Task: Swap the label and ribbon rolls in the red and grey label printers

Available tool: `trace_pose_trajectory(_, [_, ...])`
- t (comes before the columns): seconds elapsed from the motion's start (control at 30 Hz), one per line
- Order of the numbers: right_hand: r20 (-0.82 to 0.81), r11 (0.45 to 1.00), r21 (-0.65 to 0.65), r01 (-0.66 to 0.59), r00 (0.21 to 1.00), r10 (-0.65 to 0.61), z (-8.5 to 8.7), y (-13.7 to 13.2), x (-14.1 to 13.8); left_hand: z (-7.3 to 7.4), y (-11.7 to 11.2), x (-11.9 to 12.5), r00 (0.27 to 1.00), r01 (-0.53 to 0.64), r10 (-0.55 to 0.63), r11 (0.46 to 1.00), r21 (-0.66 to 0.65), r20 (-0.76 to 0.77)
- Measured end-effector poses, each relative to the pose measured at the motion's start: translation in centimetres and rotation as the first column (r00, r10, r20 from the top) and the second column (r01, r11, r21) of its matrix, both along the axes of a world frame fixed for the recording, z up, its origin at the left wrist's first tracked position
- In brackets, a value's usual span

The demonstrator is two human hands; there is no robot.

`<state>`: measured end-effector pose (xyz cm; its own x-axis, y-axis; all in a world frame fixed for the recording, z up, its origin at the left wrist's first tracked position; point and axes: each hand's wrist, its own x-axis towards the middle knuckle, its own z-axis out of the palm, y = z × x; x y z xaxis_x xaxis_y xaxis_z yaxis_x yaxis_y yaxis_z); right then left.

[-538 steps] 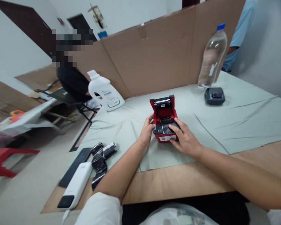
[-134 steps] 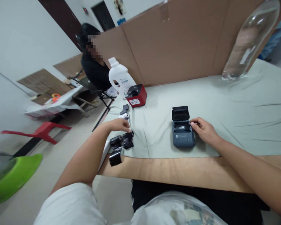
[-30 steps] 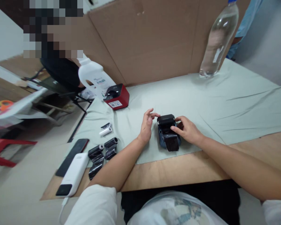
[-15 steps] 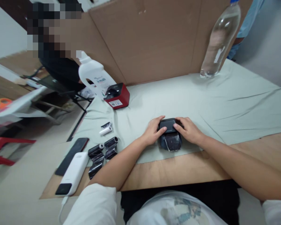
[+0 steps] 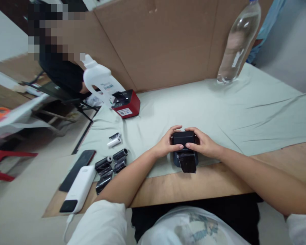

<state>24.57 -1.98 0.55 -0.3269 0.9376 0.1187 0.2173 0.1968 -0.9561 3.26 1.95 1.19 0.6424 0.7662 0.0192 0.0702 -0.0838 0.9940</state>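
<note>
A small black printer-like device (image 5: 184, 137) sits near the front of the cloth, with a strip of glossy black film (image 5: 188, 164) hanging out toward me. My left hand (image 5: 169, 141) is closed around its left side, thumb on the front edge of the lid. From the right, my right hand (image 5: 202, 143) grips it the same way, and the two thumbs nearly meet. Fingers of both hands curl behind the device, partly hidden. Left of my left forearm lie two partly unrolled black film rolls (image 5: 104, 170), and beyond them a small white roll (image 5: 114, 141).
A white power bank (image 5: 79, 187) with a cable and a dark phone (image 5: 78, 170) lie at the left edge. Behind them stand a red-black box (image 5: 127, 104) and a white jug (image 5: 102, 80). A water bottle (image 5: 239, 44) leans by the cardboard panel (image 5: 163, 44). A person sits beyond, left.
My thumbs have shifted down to the lid's front edge, and the lid has changed its tilt. The black film now reaches farther toward me.
</note>
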Motion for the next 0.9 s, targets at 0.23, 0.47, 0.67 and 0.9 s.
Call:
trace_pose_trajectory(0.23, [-0.070,0.995,-0.004,0.103,0.992,-0.103,-0.9,0.3,-0.2,-1.0,-0.2,0.9,0.966,-0.205,0.219,0.973,-0.104,0.141])
trace_pose_trajectory(0.47, [0.207,0.953,0.269,0.139,0.958,-0.198,-0.5,-1.1,-1.2,-2.4,-0.1,1.5,0.813,-0.582,0.578,0.811,0.059,0.073])
trace_pose_trajectory(0.67, [0.539,0.899,0.428,0.093,0.773,-0.336,-0.1,-3.1,-3.2,-2.3,-0.5,1.5,0.788,-0.613,0.616,0.783,0.102,0.010])
trace_pose_trajectory(0.9, [0.491,0.910,0.375,0.178,0.794,-0.358,0.1,0.5,-0.6,-1.9,-0.4,1.7,0.826,-0.551,0.562,0.820,-0.155,0.043])
